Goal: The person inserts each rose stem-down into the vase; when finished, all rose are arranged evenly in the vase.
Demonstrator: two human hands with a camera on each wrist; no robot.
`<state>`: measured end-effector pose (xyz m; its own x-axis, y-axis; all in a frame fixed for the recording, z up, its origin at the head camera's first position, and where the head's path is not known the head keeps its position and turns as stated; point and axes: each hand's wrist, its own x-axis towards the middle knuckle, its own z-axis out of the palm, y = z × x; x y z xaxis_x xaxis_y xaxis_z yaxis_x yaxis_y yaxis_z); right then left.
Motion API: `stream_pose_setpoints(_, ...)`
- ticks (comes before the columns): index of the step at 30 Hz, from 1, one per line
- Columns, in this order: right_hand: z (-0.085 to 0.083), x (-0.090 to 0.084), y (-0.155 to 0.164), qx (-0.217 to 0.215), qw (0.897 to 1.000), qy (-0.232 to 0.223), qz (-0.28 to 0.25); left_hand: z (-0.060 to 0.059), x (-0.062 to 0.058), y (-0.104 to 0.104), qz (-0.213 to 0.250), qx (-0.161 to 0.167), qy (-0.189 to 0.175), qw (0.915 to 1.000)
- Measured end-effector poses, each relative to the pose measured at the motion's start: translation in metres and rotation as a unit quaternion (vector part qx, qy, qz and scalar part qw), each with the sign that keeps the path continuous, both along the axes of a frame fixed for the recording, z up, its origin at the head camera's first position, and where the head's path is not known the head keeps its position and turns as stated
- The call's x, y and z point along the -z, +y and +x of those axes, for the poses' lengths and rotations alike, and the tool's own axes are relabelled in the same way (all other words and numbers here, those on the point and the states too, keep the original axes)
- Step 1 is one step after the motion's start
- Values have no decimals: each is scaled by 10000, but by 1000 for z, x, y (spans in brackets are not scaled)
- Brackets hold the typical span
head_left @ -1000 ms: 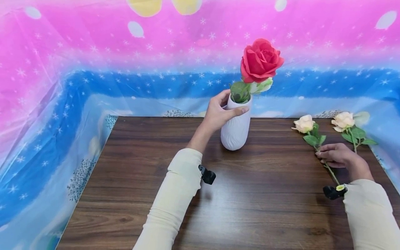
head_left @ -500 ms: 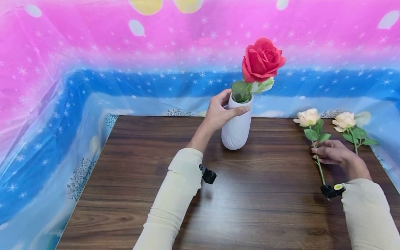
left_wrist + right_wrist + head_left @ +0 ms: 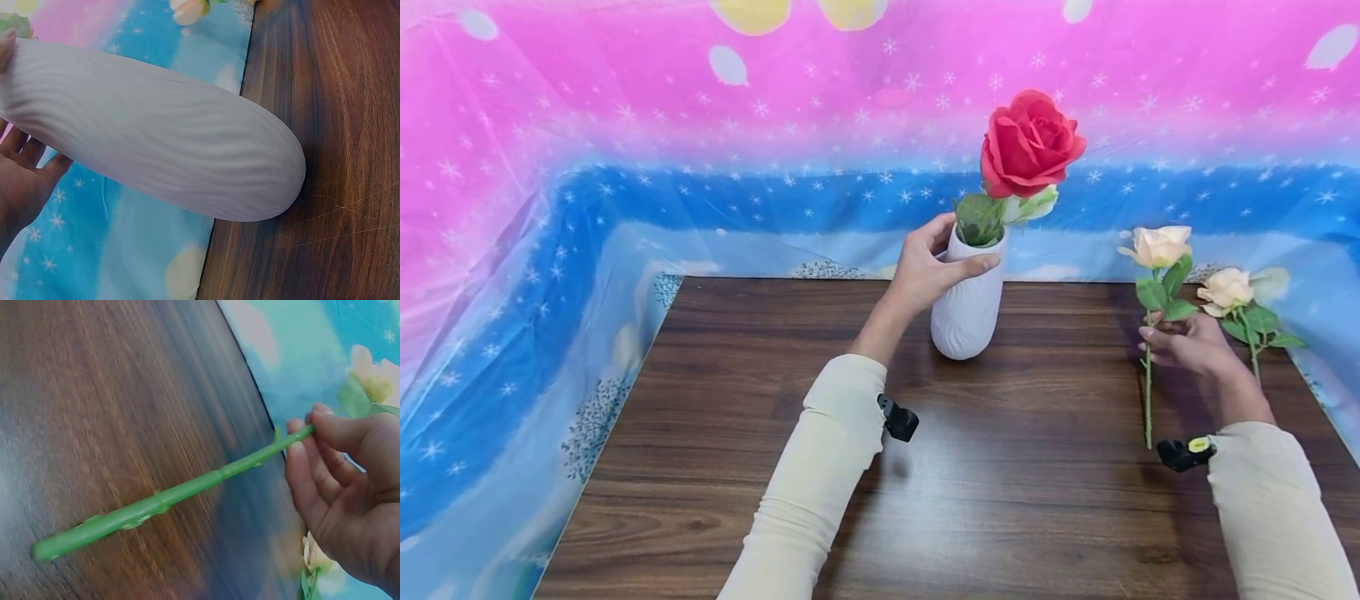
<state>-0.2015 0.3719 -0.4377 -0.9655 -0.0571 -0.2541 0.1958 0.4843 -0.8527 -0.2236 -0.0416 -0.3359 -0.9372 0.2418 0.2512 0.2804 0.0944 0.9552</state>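
A white ribbed vase (image 3: 967, 308) stands upright near the far edge of the brown table (image 3: 760, 467), with a red rose (image 3: 1028, 155) in it. My left hand (image 3: 925, 268) grips the vase near its neck; the left wrist view shows the vase body (image 3: 156, 134) against my palm. My right hand (image 3: 1180, 343) pinches the stem of a cream rose (image 3: 1159, 247), held upright above the table at the right. In the right wrist view the green stem (image 3: 181, 494) runs from my fingers (image 3: 325, 456) out over the wood.
A second cream rose (image 3: 1225, 290) lies on the table at the far right corner. A pink and blue starred plastic sheet (image 3: 625, 167) lines the wall behind and the sides. Small black cameras sit at both wrists.
My right hand has lifted the cream rose off the table and turned it upright, moving slightly up and left. The left hand and vase have stayed put.
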Motion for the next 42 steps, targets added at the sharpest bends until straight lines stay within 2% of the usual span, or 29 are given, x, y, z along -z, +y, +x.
stream_pose_setpoints(6,0,-1,-12,370,9978,506,236,3,1,-1,11,-24,-56,10000)
stream_pose_setpoints(11,-2,-11,-19,638,9936,846,392,2,1,-1,5,-22,-52,10000)
stream_pose_setpoints(16,-6,-26,-24,906,9906,977,-316,0,-1,-1,47,-15,-23,10000)
stream_pose_setpoints(22,-1,-39,-32,1125,9811,1062,-1162,3,-2,0,76,9,-110,9999)
stream_pose_setpoints(28,2,-52,-44,1247,9561,1370,-2270,4,-1,0,87,-23,-112,9999)
stream_pose_setpoints(32,5,-60,-54,1193,9393,1530,-2828,6,2,-2,-1,-43,-181,9998)
stream_pose_setpoints(37,4,-71,-65,999,9254,1829,-3166,5,3,-1,26,-48,-160,9999)
stream_pose_setpoints(42,2,-83,-71,761,9177,1878,-3416,1,0,0,73,-47,-119,9999)
